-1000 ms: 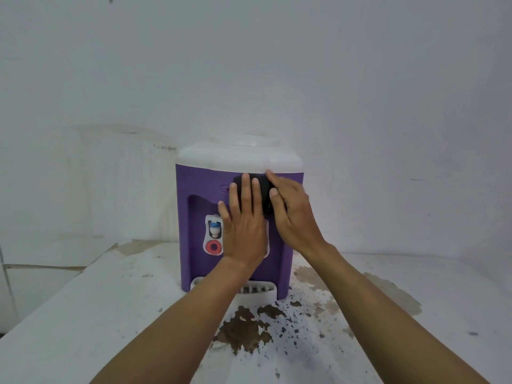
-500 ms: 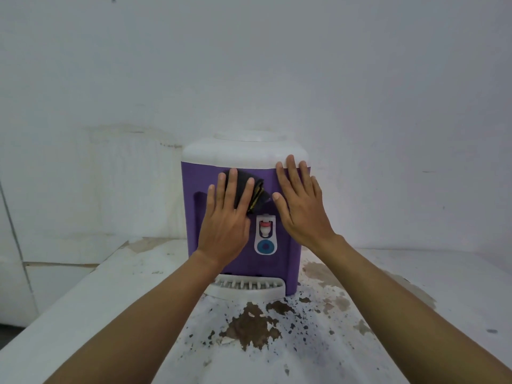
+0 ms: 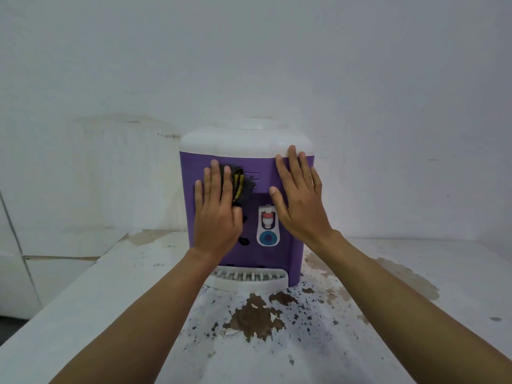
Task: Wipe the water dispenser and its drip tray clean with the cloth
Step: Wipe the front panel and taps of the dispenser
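The water dispenser, purple with a white top, stands upright on a white table against a pale wall. The left hand lies flat on the upper left of its front, fingers straight and slightly apart, pressing a dark cloth with yellow stripes against the purple panel; the cloth bunches out from under the fingers toward the middle. The right hand is spread flat on the upper right of the front, holding nothing, its fingertips reaching the edge of the white top; between the hands shows a white tap with a red lever, and a blue round button just below it. The drip tray, white, sits at the dispenser's foot on the table, its slotted grille in view; what lies beneath the slats cannot be told. The round well in the white top shows only its rim, its contents hidden; brown patches and specks mark the table just in front of the tray.
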